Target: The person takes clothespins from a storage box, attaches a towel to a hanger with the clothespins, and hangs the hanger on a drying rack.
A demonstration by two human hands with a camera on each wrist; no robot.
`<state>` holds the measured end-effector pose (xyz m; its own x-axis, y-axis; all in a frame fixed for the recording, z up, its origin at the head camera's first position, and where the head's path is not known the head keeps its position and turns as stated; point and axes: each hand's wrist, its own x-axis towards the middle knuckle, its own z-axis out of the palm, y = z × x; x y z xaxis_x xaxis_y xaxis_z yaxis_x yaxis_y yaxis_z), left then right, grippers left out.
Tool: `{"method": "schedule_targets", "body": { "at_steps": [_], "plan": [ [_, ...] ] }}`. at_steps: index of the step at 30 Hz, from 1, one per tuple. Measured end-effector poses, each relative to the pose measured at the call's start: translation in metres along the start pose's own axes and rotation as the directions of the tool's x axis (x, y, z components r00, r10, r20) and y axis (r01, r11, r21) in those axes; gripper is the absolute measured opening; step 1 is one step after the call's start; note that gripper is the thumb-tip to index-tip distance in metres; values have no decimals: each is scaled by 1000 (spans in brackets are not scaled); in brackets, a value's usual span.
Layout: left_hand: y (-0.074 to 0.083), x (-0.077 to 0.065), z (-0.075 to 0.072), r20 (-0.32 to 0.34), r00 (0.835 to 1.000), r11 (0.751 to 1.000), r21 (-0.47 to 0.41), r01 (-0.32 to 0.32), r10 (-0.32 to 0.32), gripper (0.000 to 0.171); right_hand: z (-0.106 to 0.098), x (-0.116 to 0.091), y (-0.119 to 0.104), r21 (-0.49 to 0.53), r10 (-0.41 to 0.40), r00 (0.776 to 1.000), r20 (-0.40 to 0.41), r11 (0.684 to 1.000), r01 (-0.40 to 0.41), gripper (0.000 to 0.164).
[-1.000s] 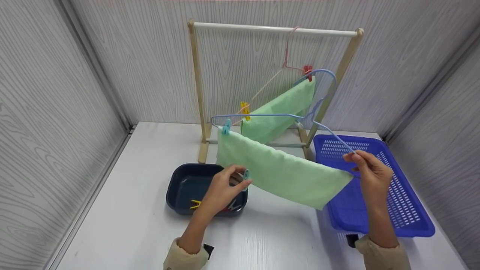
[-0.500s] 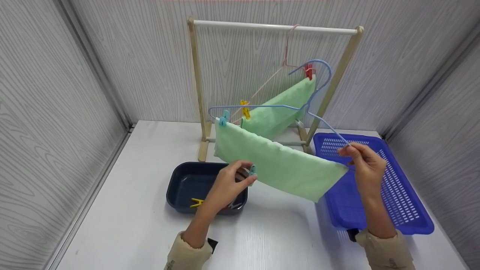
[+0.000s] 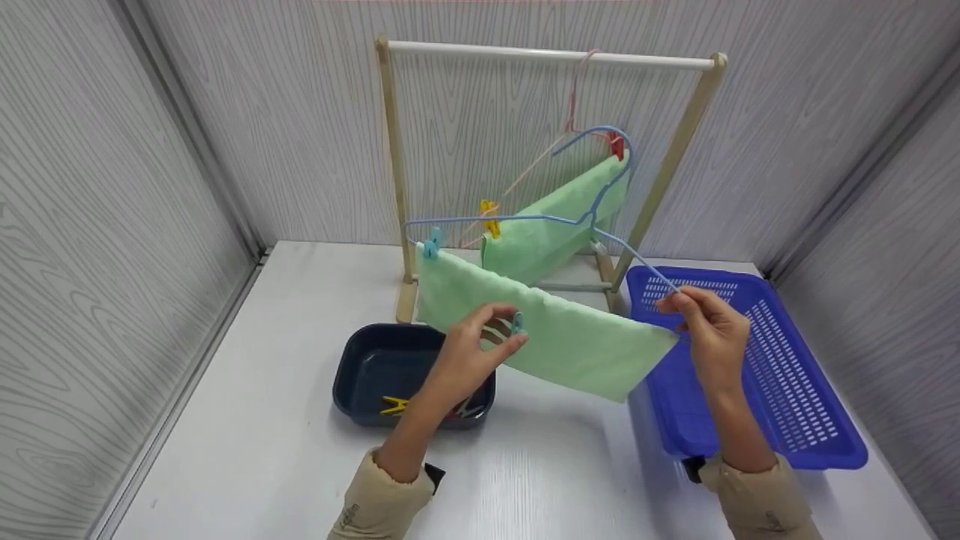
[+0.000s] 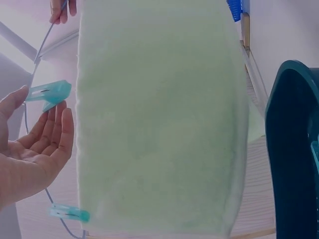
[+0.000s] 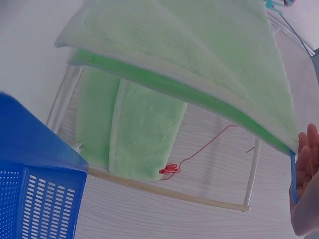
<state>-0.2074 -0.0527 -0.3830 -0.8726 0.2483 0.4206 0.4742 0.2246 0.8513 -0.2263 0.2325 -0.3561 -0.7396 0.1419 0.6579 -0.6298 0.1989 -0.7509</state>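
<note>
My left hand [image 3: 469, 352] pinches a teal clothespin [image 4: 52, 93] between thumb and fingers, in front of a green cloth [image 3: 577, 337]. The cloth is folded over a blue hanger [image 3: 495, 219], and a second teal clothespin [image 3: 432, 244] clips its left end. With my right hand [image 3: 716, 337] I grip the hanger's right end, beside the cloth's right corner. Behind, another green cloth [image 3: 559, 217] hangs tilted from a pink hanger [image 3: 573, 105], with a yellow clothespin [image 3: 489, 217] and a red clothespin [image 3: 616, 146] on it.
A wooden rack with a white rod [image 3: 480, 50] stands at the back, bearing the pink hanger. Left of centre lies a dark tub [image 3: 349, 367] with a few clothespins inside. A blue perforated basket [image 3: 806, 375] occupies the right side.
Both hands have shifted: the left rightward and up with its clothespin, now overlapping the cloth in the head view; the right leftward, carrying the blue hanger and cloth with it.
</note>
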Motion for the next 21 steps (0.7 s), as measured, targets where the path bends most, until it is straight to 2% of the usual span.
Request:
{"method": "schedule_targets", "body": {
  "at_steps": [7, 12, 21],
  "plan": [
    [9, 10, 6, -51, 993, 993, -46, -109, 106, 36, 3, 1, -1, 2, -18, 1000, 18, 1000, 18, 11],
    [13, 16, 10, -64, 991, 989, -82, -125, 120, 34, 6, 1, -2, 14, -30, 999, 27, 999, 30, 11],
    [16, 24, 20, -60, 989, 985, -98, -142, 137, 33, 3, 0, 17, 31, -18, 1000, 23, 999, 18, 12]
  ]
}}
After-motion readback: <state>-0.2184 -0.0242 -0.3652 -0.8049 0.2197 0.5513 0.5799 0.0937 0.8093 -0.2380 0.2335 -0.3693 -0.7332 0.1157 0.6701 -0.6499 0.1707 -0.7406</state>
